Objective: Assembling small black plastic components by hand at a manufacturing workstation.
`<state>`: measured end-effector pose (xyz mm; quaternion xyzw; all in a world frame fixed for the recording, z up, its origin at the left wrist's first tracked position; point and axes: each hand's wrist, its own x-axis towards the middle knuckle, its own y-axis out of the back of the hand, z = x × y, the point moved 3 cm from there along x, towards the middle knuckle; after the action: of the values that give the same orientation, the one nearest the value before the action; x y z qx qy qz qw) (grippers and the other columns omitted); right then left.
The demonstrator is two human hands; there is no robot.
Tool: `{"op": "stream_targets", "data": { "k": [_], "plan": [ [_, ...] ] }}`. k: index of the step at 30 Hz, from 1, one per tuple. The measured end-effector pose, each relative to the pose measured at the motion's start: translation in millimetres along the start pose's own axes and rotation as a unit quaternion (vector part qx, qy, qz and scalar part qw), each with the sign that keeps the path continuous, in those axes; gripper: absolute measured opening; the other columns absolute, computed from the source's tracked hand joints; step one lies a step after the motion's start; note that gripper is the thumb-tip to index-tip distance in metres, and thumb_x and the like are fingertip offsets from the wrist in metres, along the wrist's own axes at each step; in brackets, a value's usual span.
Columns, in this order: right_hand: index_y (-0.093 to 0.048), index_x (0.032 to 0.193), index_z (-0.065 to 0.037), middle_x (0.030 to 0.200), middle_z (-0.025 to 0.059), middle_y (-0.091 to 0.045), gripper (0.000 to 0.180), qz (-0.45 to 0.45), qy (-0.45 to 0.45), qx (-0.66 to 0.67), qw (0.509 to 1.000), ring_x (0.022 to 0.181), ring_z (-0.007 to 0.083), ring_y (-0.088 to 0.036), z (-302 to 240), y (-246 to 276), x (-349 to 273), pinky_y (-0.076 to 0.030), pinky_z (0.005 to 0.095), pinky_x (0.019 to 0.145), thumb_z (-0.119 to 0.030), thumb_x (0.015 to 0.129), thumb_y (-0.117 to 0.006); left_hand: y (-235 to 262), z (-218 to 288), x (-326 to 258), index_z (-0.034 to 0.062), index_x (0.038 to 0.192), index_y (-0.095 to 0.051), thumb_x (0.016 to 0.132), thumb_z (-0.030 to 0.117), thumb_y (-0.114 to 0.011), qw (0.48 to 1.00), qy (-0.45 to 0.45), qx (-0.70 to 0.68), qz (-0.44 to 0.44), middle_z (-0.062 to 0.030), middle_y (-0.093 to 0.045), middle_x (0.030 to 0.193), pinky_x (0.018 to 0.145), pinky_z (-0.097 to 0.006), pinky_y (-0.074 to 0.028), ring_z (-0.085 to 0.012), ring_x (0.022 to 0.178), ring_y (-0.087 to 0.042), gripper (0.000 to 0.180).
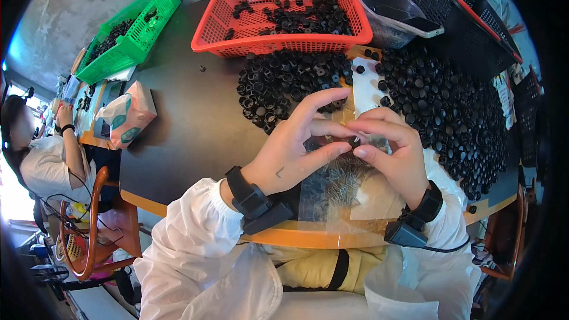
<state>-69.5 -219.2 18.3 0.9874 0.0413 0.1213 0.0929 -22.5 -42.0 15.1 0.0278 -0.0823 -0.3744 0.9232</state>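
My left hand (299, 145) and my right hand (388, 151) meet over the near part of the table. Their fingertips pinch a small black plastic part (354, 141) between them; its exact shape is mostly covered. The left index finger is raised away from it. Just below the hands lies a pile of small metal screws (342, 186) on clear plastic sheeting. Beyond my left hand is a heap of black ring-shaped plastic parts (284, 80). Beside my right hand spreads a larger heap of round black caps (441, 112).
A red basket (281, 44) holding black parts stands at the back, a clear tub (379, 32) with a phone (424, 25) on it beside. Black crates (456, 21) stand behind right. Farther left are a tissue pack (136, 112), a green basket (142, 38) and another person (56, 157).
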Motion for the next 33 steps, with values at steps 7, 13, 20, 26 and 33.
{"op": "stream_targets", "data": {
  "k": [7, 13, 20, 26, 33],
  "plan": [
    [-0.070, 0.101, -0.005, 0.107, 0.0077, -0.062, 0.023, 0.002, 0.082, -0.112, 0.990, 0.097, 0.0190, -0.061, 2.4, 2.5, 1.0, -0.047, 0.0290, 0.086, -0.002, 0.078, -0.072, 0.0, -3.7, 1.6, 0.0046, 0.146, -0.024, 0.086, 0.000, -0.064, 0.997, -0.050, 0.060, 0.021, -0.0101, -0.064, 0.114, 0.098, -0.034, -0.041, -0.0189, 0.109, -0.057, 0.072],
    [-0.058, 0.112, -0.001, 0.110, 0.0092, -0.060, 0.023, 0.055, -0.004, 0.177, 0.983, 0.102, 0.0162, -0.059, 14.9, 1.9, -0.6, -0.045, 0.0282, 0.093, -0.001, 0.089, -0.061, 31.5, 16.0, 5.8, 0.0128, 0.091, -0.065, 0.067, 0.007, -0.075, 0.763, -0.191, 0.577, 0.221, -0.0047, -0.056, 0.098, 0.084, -0.039, -0.044, -0.0280, 0.098, -0.054, 0.027],
    [-0.053, 0.112, -0.002, 0.102, 0.0055, -0.058, 0.025, 0.038, -0.054, 0.245, 0.967, 0.097, 0.0127, -0.058, 16.9, -3.4, -0.4, -0.048, 0.0281, 0.090, 0.002, 0.089, -0.061, 50.2, 2.7, 6.4, 0.0133, 0.083, -0.067, 0.067, 0.013, -0.077, 0.760, -0.144, 0.605, 0.190, -0.0022, -0.054, 0.098, 0.085, -0.039, -0.044, -0.0262, 0.100, -0.053, 0.020],
    [-0.053, 0.110, -0.003, 0.095, 0.0030, -0.059, 0.027, 0.039, -0.077, 0.243, 0.966, 0.090, 0.0102, -0.059, 23.2, 4.2, -1.7, -0.049, 0.0258, 0.085, 0.002, 0.086, -0.064, 46.9, -1.0, 11.5, 0.0112, 0.082, -0.066, 0.069, 0.012, -0.076, 0.763, -0.160, 0.602, 0.172, -0.0014, -0.059, 0.094, 0.084, -0.037, -0.045, -0.0245, 0.096, -0.056, 0.017],
    [-0.058, 0.103, -0.003, 0.092, 0.0012, -0.061, 0.020, 0.022, -0.136, 0.296, 0.945, 0.087, 0.0083, -0.059, 23.7, 3.5, 0.5, -0.049, 0.0228, 0.081, -0.001, 0.086, -0.067, 11.9, 8.9, 5.3, 0.0058, 0.100, -0.064, 0.073, 0.002, -0.076, 0.922, -0.109, 0.341, 0.147, -0.0069, -0.067, 0.094, 0.077, -0.031, -0.052, -0.0226, 0.086, -0.065, 0.030]
  ]
}}
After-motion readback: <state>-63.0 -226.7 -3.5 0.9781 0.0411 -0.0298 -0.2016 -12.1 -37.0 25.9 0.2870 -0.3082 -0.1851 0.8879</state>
